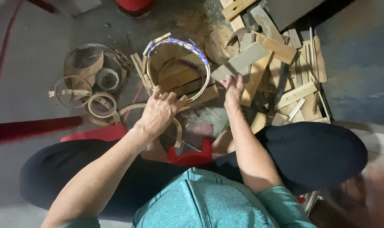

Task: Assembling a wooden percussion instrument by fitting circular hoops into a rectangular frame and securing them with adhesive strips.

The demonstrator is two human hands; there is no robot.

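Left hand (160, 110) lies palm down with its fingers spread, the fingertips resting on the near rim of a round bamboo hoop frame (177, 69) that sits on the floor just ahead of the person's knees. Purple-blue binding (187, 44) wraps the far edge of that hoop, and flat wooden slats show inside it. Further left on the grey floor (31, 76) lie 2 smaller thin rings (102, 104), touching each other, in front of a round flat disc (88, 63); a red pole (31, 128) runs along the floor below them. Between the knees sits a red object (192, 157), partly hidden. Right hand (234, 86) reaches forward just beside the hoop, fingers closed around the near end of a flat grey-green wooden slat (241, 61), which tilts up and away to the right. Beyond and to the right of it spreads a loose pile of short wood offcuts (295, 80), overlapping one another against a dark slab
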